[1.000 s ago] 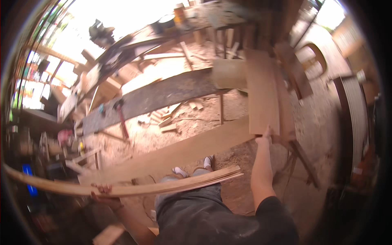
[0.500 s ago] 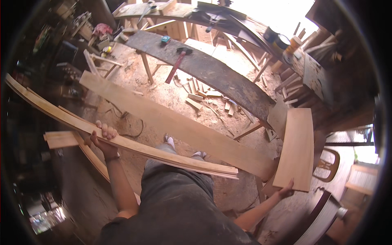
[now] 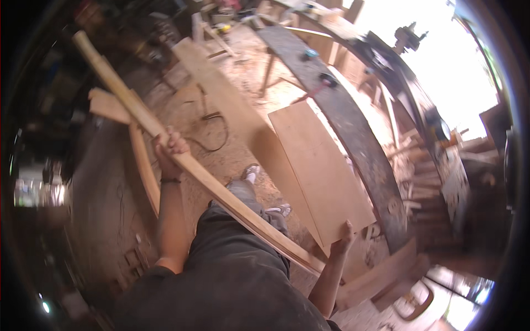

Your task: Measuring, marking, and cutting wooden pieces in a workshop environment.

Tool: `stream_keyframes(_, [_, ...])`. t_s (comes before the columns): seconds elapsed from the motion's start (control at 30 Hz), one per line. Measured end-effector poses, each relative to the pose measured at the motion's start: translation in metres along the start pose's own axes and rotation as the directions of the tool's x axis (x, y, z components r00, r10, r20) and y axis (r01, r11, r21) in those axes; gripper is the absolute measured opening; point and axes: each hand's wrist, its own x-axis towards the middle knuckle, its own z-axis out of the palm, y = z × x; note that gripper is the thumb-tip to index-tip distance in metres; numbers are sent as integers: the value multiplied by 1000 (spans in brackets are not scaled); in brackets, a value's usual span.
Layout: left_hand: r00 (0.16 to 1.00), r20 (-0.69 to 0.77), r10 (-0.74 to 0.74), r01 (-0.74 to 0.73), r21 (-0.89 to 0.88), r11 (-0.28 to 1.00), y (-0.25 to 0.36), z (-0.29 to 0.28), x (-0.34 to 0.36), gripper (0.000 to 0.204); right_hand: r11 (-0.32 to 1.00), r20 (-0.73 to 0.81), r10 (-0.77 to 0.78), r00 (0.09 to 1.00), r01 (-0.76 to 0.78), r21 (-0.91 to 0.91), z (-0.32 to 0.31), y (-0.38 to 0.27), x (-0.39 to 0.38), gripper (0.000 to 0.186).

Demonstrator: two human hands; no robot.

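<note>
"One dark counter [image 3: 353, 138] stood beyond; what was nearer?"

"A long board [image 3: 232, 105], with a shorter, wide board [image 3: 320, 171] overlapping it in view."

"And the wooden strips [image 3: 223, 194]?"

"They slanted left of both boards, the left hand [image 3: 172, 144] wrapped around them."

"The right hand [image 3: 343, 240]?"

"It gripped the wide board's near end, thumb on top."

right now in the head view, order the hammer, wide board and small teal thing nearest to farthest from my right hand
1. Wide board: in the right hand
2. Hammer: ahead, on the dark bench
3. Small teal thing: same bench, past the hammer
</note>
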Motion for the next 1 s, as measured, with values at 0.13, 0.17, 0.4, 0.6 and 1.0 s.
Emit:
stream_keyframes(0.13, [972,-186,142,-109,179,978,9,-21,-17,26,959,107,257,961,-239,-151,2,51,51,53])
stream_keyframes(0.17, [966,-206,159,-124,173,977,11,-25,-20,25,955,138,265,954,-241,-173,1,62,53,53])
stream_keyframes(0.4, [997,-5,72,-72,-132,989,55,-101,-26,28,364,-339,356,871,-464,-808,-13,101,74,42])
stream_keyframes(0.6, [986,-116,122,-121,17,993,115,-75,12,20,-63,87,-339,937,70,-996,66,85,7,54])
stream_keyframes(1.0, [905,-412,-106,142,57,988,110,-178,118,24,-344,310,-32,950,281,-896,164,85,-173,79])
